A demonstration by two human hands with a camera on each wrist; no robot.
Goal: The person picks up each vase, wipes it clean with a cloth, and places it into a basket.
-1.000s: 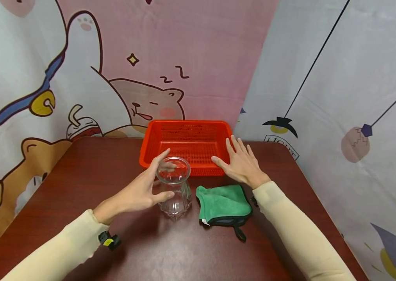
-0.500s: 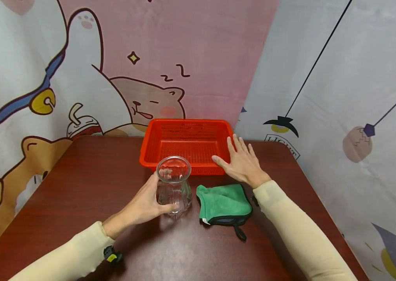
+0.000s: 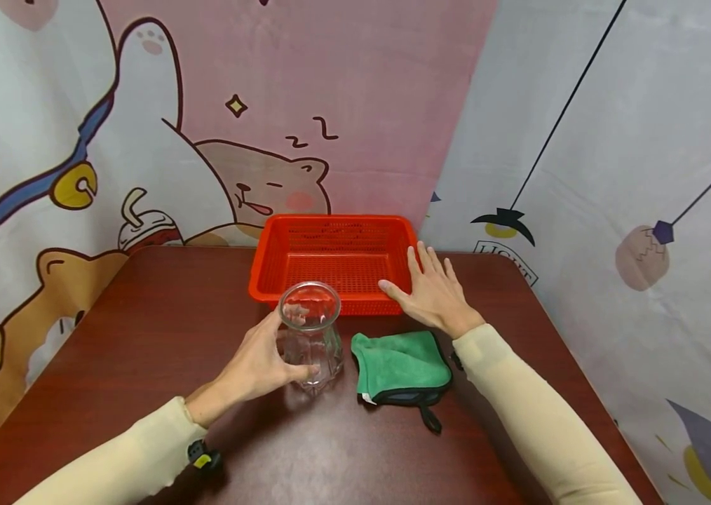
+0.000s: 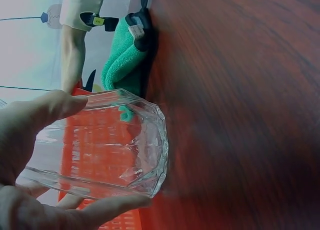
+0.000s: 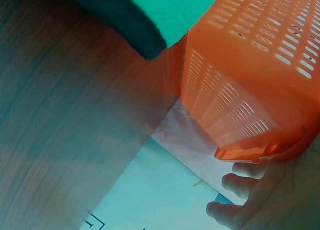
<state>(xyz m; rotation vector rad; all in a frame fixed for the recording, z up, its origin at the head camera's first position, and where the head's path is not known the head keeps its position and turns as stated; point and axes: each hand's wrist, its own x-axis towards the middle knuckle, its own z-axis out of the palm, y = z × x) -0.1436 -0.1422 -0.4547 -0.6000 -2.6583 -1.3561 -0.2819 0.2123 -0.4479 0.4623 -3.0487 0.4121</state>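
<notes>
A clear glass vase [image 3: 324, 345] with a wide round rim stands upright on the table. My left hand [image 3: 254, 366] grips it from the left; in the left wrist view the thumb [image 4: 62, 104] lies on one side of the faceted glass and the fingers on the other. Behind it is a red perforated plastic basket [image 3: 362, 307]. At the basket's right front corner is my right hand [image 3: 434, 294], fingers spread and fairly straight, holding nothing; the right wrist view puts its fingertips beside the basket's rim [image 5: 260, 152].
A folded green cloth [image 3: 402, 361] with dark edging and a hanging loop lies right of the vase, in front of the basket. The dark red wooden table [image 3: 343, 456] ends at a cartoon-printed curtain [image 3: 381, 105] behind and at the sides.
My left hand, spread apart from the vase a second ago, has closed round its side, lower down. The right hand, basket and cloth keep their places.
</notes>
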